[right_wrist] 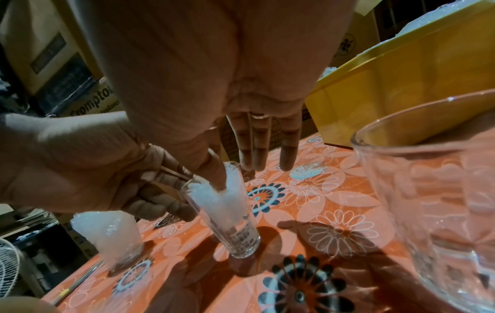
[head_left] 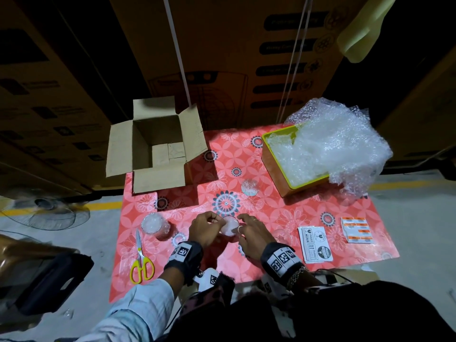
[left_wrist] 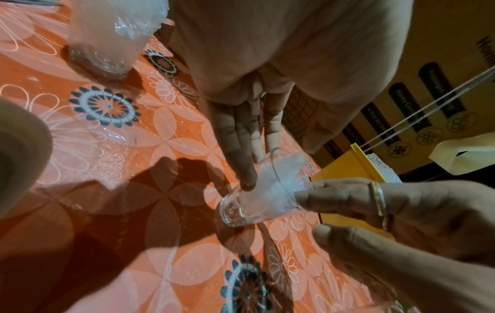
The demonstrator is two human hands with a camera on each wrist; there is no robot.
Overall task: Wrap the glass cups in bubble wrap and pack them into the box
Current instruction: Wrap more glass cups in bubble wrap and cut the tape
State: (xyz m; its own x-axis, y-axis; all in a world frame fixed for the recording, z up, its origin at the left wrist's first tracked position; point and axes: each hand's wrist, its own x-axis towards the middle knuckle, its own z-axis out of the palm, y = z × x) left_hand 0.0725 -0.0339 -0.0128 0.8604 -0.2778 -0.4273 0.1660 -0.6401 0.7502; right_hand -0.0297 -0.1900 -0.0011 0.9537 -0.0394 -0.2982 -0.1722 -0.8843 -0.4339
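A glass cup (head_left: 228,228) stuffed with bubble wrap stands on the red flowered table (head_left: 283,211) near its front. My left hand (head_left: 217,222) holds it at the rim, its fingers (right_wrist: 160,201) curled against the glass (right_wrist: 230,211). My right hand (head_left: 240,229) has its other fingers straight while one finger (right_wrist: 217,180) presses the wrap down into the glass (left_wrist: 257,201). Another stuffed glass (head_left: 154,224) stands to the left, a third (head_left: 249,187) farther back. An empty glass (right_wrist: 434,190) is at my right wrist. The open cardboard box (head_left: 158,144) sits at the back left.
A yellow bin (head_left: 283,174) heaped with bubble wrap (head_left: 333,144) stands at the back right. Yellow-handled scissors (head_left: 140,257) lie at the front left. Fragile labels (head_left: 314,243) and orange stickers (head_left: 356,229) lie at the right. A fan (head_left: 49,213) is on the floor.
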